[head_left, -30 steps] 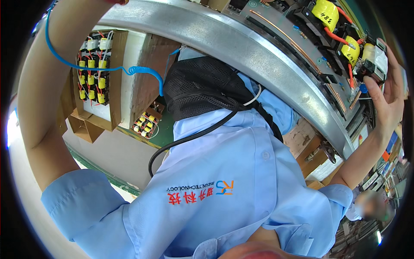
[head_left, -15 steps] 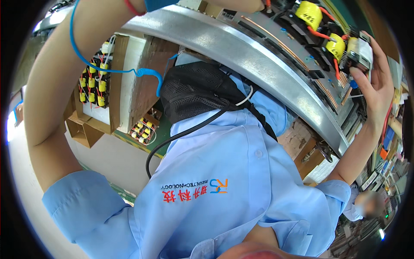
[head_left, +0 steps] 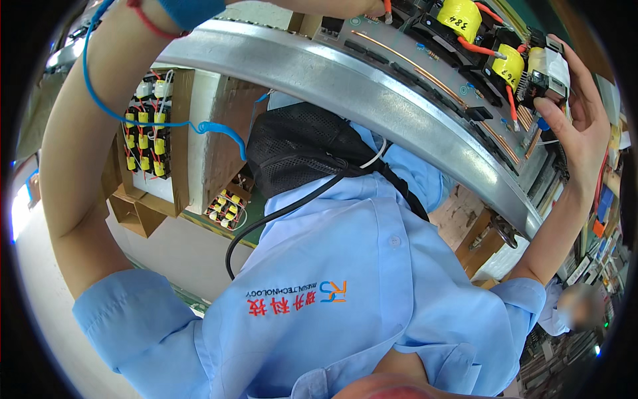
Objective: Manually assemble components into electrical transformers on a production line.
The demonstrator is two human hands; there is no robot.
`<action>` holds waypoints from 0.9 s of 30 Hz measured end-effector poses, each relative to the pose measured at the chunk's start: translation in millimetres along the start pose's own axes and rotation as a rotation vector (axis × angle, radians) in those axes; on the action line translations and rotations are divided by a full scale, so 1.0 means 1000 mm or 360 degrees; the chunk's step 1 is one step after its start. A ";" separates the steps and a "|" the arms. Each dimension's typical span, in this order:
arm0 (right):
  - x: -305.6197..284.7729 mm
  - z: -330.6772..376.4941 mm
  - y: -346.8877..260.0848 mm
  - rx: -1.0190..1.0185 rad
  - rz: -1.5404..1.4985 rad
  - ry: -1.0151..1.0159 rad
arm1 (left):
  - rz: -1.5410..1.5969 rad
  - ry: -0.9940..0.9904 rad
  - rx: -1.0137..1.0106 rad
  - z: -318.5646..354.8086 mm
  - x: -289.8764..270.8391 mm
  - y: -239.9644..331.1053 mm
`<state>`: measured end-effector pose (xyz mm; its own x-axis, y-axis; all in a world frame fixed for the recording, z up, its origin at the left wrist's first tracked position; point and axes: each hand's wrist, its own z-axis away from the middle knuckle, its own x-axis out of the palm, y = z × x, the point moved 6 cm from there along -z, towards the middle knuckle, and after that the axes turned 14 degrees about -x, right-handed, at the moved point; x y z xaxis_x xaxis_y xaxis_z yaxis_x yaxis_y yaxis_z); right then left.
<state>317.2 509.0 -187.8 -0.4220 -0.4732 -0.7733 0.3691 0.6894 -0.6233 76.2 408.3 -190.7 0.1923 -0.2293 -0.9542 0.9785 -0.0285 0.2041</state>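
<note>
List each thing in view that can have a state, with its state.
Right hand: closed around the white-wrapped component.
White-wrapped component: held at the circuit board; attachment unclear.
Left hand: mostly cut off; grip unclear.
Circuit board: populated with parts.
Two yellow coils: on the board.
Red lead: lower tip apparently loose.
Blue cord: partly coiled, partly straightened.
Blue wristband: around left wrist.
Cardboard box: open, holding yellow parts.
</note>
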 end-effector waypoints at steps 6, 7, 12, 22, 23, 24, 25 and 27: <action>0.011 -0.008 -0.029 -0.0013 0.0041 -0.0088 | 0.0268 0.0259 0.0550 0.010 0.009 -0.020; 0.015 -0.013 -0.041 0.0016 0.0090 -0.0170 | -0.0167 0.0459 0.0597 0.011 0.012 -0.016; 0.009 -0.004 0.007 -0.0003 0.0291 -0.0443 | 0.0306 -0.0093 0.0092 0.004 -0.013 0.019; 0.005 -0.002 -0.001 -0.0163 -0.0064 0.0001 | -0.0587 -0.0288 -0.0218 -0.004 -0.008 0.023; 0.006 -0.004 -0.005 -0.0186 -0.0148 0.0026 | -0.0515 -0.0285 -0.0199 -0.002 -0.007 0.016; 0.004 -0.003 -0.010 -0.0199 -0.0230 0.0053 | -0.0528 -0.0268 -0.0202 0.008 -0.006 -0.001; 0.002 -0.002 -0.007 -0.0107 -0.0158 0.0052 | 0.0162 -0.0176 0.0130 0.014 -0.008 -0.007; 0.002 -0.003 -0.017 -0.0179 -0.0086 0.0034 | 0.0463 -0.0047 0.0333 0.008 -0.006 -0.013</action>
<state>307.8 498.0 -178.3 -0.4568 -0.5005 -0.7354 0.2508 0.7207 -0.6463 61.7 402.0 -185.7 0.4555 -0.2853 -0.8433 0.8461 -0.1560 0.5098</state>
